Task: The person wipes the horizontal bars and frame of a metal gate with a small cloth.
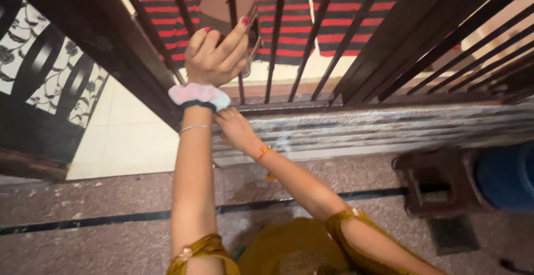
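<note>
Up in the head view's upper centre, the left hand closes its fingers round a slim phone-like object, long axis upright against the gate bars. Just below, the right hand touches the pastel scrunchie on the left wrist; its fingers are hidden, grip unclear.

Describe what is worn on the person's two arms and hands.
The left hand has red-painted nails; its wrist carries a fluffy pale pink-and-blue fabric scrunchie, a dark band under it and a thin silver metal bangle. The right hand wears an orange thread bracelet at the wrist. Both upper arms end in short mustard-yellow fabric sleeves.
</note>
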